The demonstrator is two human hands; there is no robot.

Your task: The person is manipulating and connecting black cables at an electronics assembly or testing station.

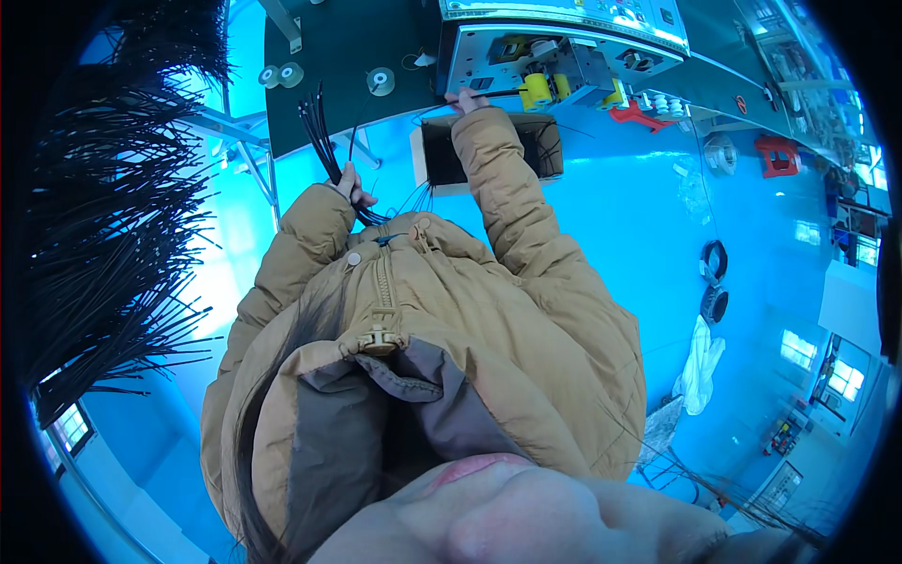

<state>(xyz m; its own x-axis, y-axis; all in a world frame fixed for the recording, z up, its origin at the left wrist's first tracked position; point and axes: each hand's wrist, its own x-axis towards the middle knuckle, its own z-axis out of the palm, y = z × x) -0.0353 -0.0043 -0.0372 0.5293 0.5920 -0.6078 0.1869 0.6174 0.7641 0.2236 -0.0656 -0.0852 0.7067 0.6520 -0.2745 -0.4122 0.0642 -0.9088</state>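
My left hand [349, 182] is closed around a bundle of thin black cables [322, 141], whose ends fan upward past the bench edge. The bundle's lower part curves down against my jacket. My right hand [464, 101] pinches a single black cable [500, 94] at the front of a bench machine [479, 61]. That cable runs rightward to yellow rollers [536, 89] on the machine's face. Its far end is hidden there. Just under my right forearm an open cardboard box [420, 160] has a dark inside, with thin black strands at its edge.
Tape rolls [380, 82] rest on the dark green bench [329, 56]. A thick mass of hanging black cables [113, 216] fills the left side. Red stools [778, 155], black coils [714, 263] and a white plastic bag [699, 367] are at the right, on the blue floor.
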